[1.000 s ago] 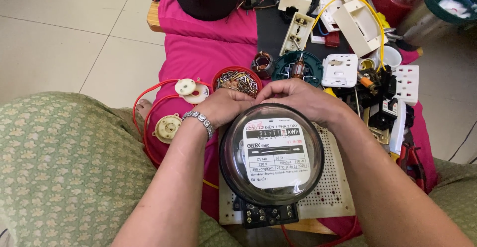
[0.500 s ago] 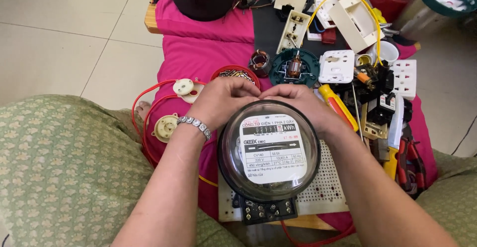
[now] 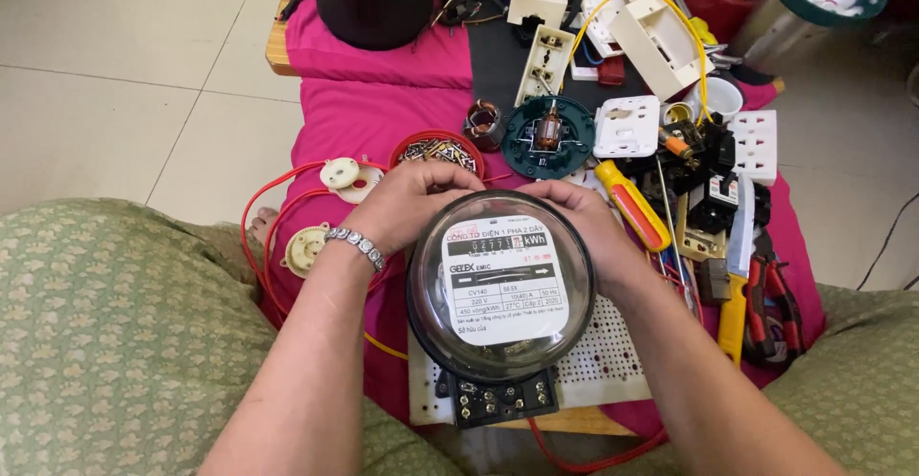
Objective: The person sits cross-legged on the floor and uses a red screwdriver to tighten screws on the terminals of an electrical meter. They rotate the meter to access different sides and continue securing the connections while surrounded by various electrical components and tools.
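Low table point(image 3: 287, 50) draped in pink cloth, tiled floor beyond. At near edge, on white perforated board point(image 3: 613, 366): round electricity meter point(image 3: 501, 284), left hand point(image 3: 407, 203) and right hand point(image 3: 584, 227) curled closed around far rim. Probably heavy, glass dome slippery and fragile; best gripped at rim; yellow screwdriver point(image 3: 634, 205), switch parts behind.

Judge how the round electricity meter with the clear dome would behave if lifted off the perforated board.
The electricity meter probably feels heavy for its size, given its dense inner works. Its smooth dome looks slippery and breakable; both hands cup it. Laid on its round side, it might roll.
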